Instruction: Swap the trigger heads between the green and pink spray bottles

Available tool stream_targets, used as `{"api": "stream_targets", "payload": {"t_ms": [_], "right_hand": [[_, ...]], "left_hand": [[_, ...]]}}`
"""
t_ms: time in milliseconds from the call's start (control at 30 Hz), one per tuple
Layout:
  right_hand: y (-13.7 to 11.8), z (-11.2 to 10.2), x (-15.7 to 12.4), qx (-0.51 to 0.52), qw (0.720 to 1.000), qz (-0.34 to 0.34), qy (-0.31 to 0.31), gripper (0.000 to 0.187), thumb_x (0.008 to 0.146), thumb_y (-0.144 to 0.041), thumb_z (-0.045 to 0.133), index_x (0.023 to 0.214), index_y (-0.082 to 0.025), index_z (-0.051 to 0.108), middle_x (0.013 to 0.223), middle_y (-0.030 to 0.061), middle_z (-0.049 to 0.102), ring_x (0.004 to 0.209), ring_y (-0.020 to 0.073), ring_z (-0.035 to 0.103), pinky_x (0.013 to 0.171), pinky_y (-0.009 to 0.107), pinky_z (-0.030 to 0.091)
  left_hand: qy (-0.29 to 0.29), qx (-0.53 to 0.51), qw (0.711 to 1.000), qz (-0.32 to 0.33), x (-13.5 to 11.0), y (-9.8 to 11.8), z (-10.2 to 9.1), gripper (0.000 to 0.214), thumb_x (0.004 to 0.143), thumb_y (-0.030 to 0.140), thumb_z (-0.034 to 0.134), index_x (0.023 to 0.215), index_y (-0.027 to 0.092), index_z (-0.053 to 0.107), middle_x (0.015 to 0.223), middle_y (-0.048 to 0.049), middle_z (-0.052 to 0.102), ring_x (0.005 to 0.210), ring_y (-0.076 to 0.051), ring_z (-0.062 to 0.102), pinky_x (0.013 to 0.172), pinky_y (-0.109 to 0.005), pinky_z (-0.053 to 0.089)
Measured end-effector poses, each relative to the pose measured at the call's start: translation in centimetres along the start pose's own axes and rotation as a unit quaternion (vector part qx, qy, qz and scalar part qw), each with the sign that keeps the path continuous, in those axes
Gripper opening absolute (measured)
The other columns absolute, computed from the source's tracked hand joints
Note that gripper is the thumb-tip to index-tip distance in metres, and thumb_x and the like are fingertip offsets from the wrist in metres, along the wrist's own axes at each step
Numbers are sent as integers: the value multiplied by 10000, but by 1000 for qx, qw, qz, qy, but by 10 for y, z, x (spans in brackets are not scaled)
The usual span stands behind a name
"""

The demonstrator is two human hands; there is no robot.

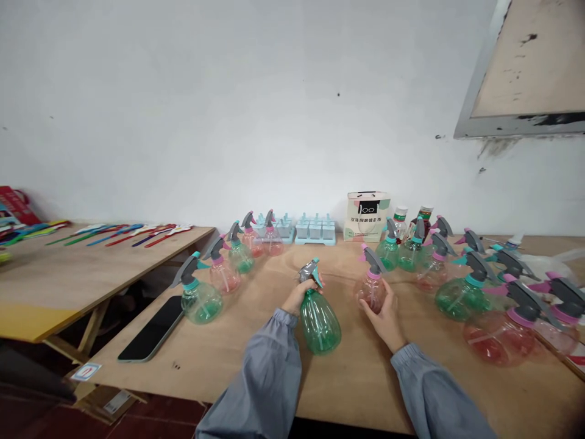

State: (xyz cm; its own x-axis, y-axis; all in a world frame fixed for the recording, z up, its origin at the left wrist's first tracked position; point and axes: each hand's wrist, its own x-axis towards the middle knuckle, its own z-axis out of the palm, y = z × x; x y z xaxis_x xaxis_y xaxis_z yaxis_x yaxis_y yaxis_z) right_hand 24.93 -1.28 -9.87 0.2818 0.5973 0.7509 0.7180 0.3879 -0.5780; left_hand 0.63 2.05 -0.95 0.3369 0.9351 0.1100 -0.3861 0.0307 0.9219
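My left hand (302,295) is wrapped round the neck of a green spray bottle (321,323) with a grey head and teal trigger. That bottle leans, its base toward me. My right hand (384,312) grips a pink spray bottle (370,291) by its round body, thumb in front and fingers round the right side. Its head is grey with a pink nozzle and collar. More green and pink spray bottles stand on both sides: a green one (202,303) and a pink one (223,275) on the left, a large pink one (498,338) and a green one (461,299) on the right.
A phone (152,329) lies at the table's left edge. Light-blue ice-pop molds (315,229), a paper bag (365,221) and capped bottles (400,224) stand along the wall. Another table (100,268) on the left bears colourful flat sticks, with a gap between the tables.
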Motion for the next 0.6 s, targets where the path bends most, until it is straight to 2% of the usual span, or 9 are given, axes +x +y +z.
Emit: {"api": "stream_targets", "payload": {"t_ms": [133, 200, 333, 400, 467, 600], "right_hand": [[0, 0, 0, 6, 1000, 5, -4, 825, 817, -614, 615, 1436, -132, 361, 1334, 207, 516, 1200, 339, 516, 994, 532, 446], [0, -1, 0, 6, 1000, 6, -8, 829, 816, -615, 617, 1437, -128, 361, 1331, 210, 519, 1196, 339, 519, 996, 533, 445], [-1, -1, 1, 7, 1000, 14, -13, 836, 815, -623, 614, 1434, -124, 359, 1320, 209, 522, 1192, 340, 521, 985, 531, 453], [-1, -1, 1, 9, 1000, 14, -11, 833, 814, -622, 619, 1430, -123, 363, 1315, 208, 524, 1187, 338, 524, 981, 528, 458], [-1, -1, 1, 12, 1000, 9, -8, 827, 809, -618, 629, 1423, -126, 370, 1313, 206, 525, 1182, 334, 528, 982, 525, 459], [0, -1, 1, 16, 1000, 6, -6, 817, 812, -615, 629, 1420, -134, 370, 1310, 201, 527, 1191, 332, 529, 991, 525, 456]], "left_hand": [[-45, 16, 998, 31, -5, 6, 5, 334, 577, 255, 661, 900, 170, 672, 980, -63, 720, 621, -109, 573, 707, -296, 465], [-47, 30, 997, 49, -7, 8, 8, 349, 595, 265, 670, 934, 178, 676, 1002, -64, 720, 624, -109, 573, 694, -294, 465], [-1, 43, 997, 65, -8, 7, 11, 229, 551, 254, 646, 767, 175, 652, 741, -21, 684, 583, -120, 570, 603, -265, 450], [28, 65, 993, 91, -9, 8, 12, 181, 548, 241, 633, 718, 180, 633, 682, -2, 659, 580, -126, 572, 592, -263, 457], [35, 91, 988, 122, -11, 11, 15, 215, 570, 244, 620, 776, 189, 652, 739, -7, 688, 589, -133, 577, 597, -275, 470], [47, 146, 973, 174, -13, 27, 10, 350, 615, 227, 634, 963, 214, 670, 992, -34, 726, 633, -140, 595, 675, -311, 491]]}}
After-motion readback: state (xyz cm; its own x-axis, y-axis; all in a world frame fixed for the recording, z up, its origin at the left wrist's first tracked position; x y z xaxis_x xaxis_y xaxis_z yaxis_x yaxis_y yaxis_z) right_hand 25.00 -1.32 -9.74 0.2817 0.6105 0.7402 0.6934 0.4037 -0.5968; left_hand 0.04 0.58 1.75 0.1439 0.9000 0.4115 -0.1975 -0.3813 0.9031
